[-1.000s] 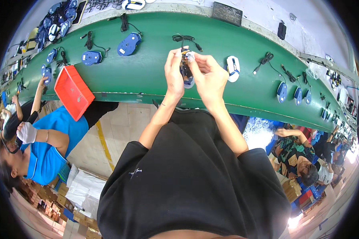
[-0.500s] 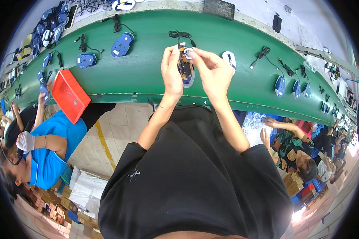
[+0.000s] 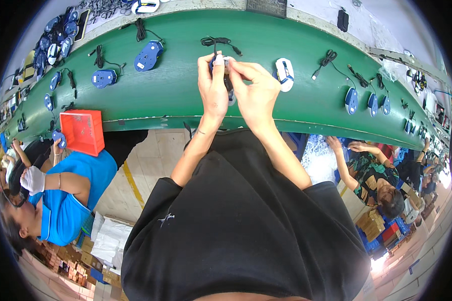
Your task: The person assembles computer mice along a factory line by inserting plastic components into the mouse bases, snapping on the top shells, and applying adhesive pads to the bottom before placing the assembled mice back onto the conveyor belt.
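Over the green work surface [image 3: 186, 95], both hands meet at an opened computer mouse [image 3: 231, 96], mostly hidden between them. My left hand [image 3: 212, 90] is closed round its left side. The fingertips of my right hand [image 3: 256, 94] pinch at the mouse's far end, where a small pale, see-through piece shows; earlier it looked like a round clear wheel. A black cable [image 3: 217, 41], bundled into a loop, runs from the mouse's far end. Just right of my right hand lies a white mouse top shell [image 3: 285, 75] with dark blue and yellow marks.
Blue mice with coiled cables lie to the left, such as one mouse [image 3: 148, 56], and to the right, such as another [image 3: 351, 101]. A co-worker in blue [image 3: 68, 195] sits left beside a red bin [image 3: 83, 133]. Another co-worker [image 3: 374, 173] works at right.
My hands have turned inward and now cover more of the mouse; the clear piece is largely hidden. The white shell is more exposed. The red bin at left has swung more upright.
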A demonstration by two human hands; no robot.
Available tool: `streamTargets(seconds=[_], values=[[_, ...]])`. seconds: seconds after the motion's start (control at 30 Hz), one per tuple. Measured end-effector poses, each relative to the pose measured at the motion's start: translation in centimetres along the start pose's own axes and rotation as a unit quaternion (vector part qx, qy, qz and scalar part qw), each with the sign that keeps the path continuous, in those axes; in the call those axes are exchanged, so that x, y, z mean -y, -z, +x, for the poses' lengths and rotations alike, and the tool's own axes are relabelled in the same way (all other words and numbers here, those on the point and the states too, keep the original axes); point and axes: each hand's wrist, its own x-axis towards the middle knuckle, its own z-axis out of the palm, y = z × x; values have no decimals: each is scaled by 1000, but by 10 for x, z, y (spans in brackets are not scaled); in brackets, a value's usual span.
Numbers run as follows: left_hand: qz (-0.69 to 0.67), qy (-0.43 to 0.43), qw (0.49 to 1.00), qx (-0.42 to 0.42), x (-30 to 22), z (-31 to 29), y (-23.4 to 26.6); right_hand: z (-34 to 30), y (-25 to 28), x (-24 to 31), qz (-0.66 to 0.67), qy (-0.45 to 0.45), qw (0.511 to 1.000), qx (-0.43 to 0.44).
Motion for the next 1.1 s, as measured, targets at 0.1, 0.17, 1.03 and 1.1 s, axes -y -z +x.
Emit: streamTargets(seconds=[0.1, 0.17, 1.03, 1.1], values=[[11, 12, 1000, -1, 3, 1, 2, -5, 1, 4, -19, 32, 999, 15], [-1, 28, 1000, -11, 6, 2, 4, -10, 0, 1, -10, 2, 1000, 17], [-281, 168, 941, 88, 3, 24, 47, -18, 67, -205, -382, -45, 923, 14], [-283, 144, 943, 96, 6, 25, 55, -12, 59, -179, -298, -81, 950, 35]])
